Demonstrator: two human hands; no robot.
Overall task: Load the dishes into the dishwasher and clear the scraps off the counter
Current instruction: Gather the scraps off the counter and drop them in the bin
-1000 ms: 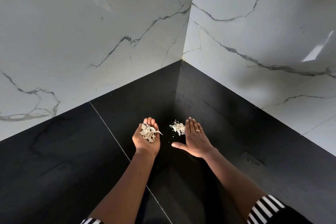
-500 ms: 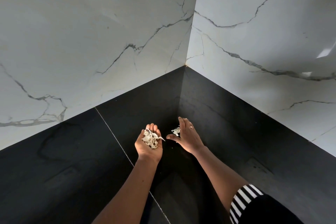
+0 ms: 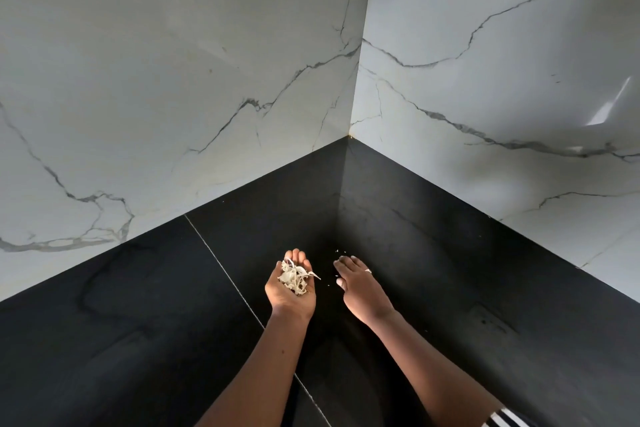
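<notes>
Two bare hands are out over a black table [image 3: 138, 340], close to the inner corner where two white, grey-veined marble walls [image 3: 156, 80] meet. The left hand [image 3: 291, 282] is turned palm up, and its grip is a loose, shallow cup: the fingers lie side by side, only lightly curved, and do not close over what they carry. A small heap of pale, papery scraps [image 3: 294, 279] sits in that palm, with one thin sliver poking out over the thumb-side edge toward the other hand.

The right hand [image 3: 362, 288] is just beside it but not touching. It is turned palm down, with the fingers pressed together and pointing toward the corner and the thumb [image 3: 341, 282] tucked in on the side facing the left hand. A pale ring [image 3: 368, 270] shows on one finger. The underside of this hand is hidden, so I cannot tell whether its grip holds anything or whether the fingertips [image 3: 343, 259] touch the table.

Several tiny white crumbs [image 3: 337, 251] lie loose on the table just beyond the right fingertips, and a couple more lie in the gap between the two hands. A thin light seam [image 3: 221, 269] runs slantwise across the table from the left wall toward the near edge and passes under the left forearm. The cuff of a black-and-white striped sleeve [image 3: 507, 420] shows on the right arm at the bottom of the head view.
</notes>
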